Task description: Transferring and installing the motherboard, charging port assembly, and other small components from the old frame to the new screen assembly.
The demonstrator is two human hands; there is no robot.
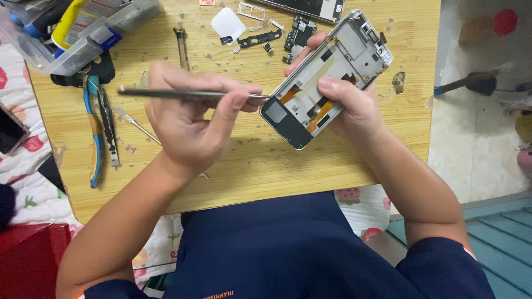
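My left hand (191, 124) grips slim metal tweezers (166, 93) that lie level, their tip touching the lower left edge of an opened phone frame (354, 47). My right hand (349, 108) holds this white-rimmed frame tilted above the wooden board (249, 160), thumb across its middle and fingers behind it. Inside the frame are orange flex cables and a dark square part near the bottom end.
Loose phone parts lie at the back: a dark circuit board (299, 33), a white pad (227, 25), a small metal tray (251, 10) and another phone (310, 6). A screwdriver (182, 47), blue-handled pliers (94, 127) and a clear plastic box (72, 33) are at the left.
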